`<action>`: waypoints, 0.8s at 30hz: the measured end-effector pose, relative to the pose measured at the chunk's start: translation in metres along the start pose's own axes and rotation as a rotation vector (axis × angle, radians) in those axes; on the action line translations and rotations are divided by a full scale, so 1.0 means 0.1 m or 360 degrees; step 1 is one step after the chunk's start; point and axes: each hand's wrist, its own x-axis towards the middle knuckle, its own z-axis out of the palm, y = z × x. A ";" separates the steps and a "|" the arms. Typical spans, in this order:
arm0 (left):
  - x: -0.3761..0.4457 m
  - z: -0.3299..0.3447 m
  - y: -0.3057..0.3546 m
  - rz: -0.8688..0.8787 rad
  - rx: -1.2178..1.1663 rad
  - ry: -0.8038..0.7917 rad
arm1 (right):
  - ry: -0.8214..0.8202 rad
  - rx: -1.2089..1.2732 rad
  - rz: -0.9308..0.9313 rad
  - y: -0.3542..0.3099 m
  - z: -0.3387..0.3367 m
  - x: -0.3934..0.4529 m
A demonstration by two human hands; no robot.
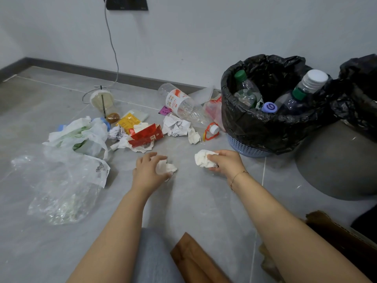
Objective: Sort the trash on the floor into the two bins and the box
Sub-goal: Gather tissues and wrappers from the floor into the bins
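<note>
Both hands grip crumpled tissues, left hand (150,170) and right hand (224,162), just left of the bottle-filled bin (255,123); much trash (140,131) remains on the floor beyond.

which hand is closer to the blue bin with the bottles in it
Right. The right hand, gripping a crumpled tissue, is just in front of the blue bin, near its base. The left hand, holding another tissue, is farther off to the left.

A black wall plate (126,4) sits high on the wall (204,33); a grey cable (111,43) hangs from it toward the skirting board (81,68).
</note>
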 end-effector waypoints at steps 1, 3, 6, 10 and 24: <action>0.01 0.02 -0.03 0.0022 0.0061 -0.0058 | -0.0007 0.0011 -0.0006 -0.01 -0.01 0.00; 0.02 0.07 -0.08 0.0006 -0.0007 -0.0095 | -0.0034 0.0030 -0.0027 0.00 -0.01 0.01; 0.01 0.06 -0.06 -0.0092 -0.0162 0.0029 | -0.0048 -0.0005 -0.0045 0.03 0.00 0.02; -0.08 -0.05 0.23 -0.0339 -0.1373 -0.0045 | 0.0012 -0.0124 -0.0108 0.09 -0.02 0.06; -0.26 -0.06 0.59 0.0074 -0.1371 0.0112 | -0.0387 0.0320 0.0079 0.02 0.04 -0.12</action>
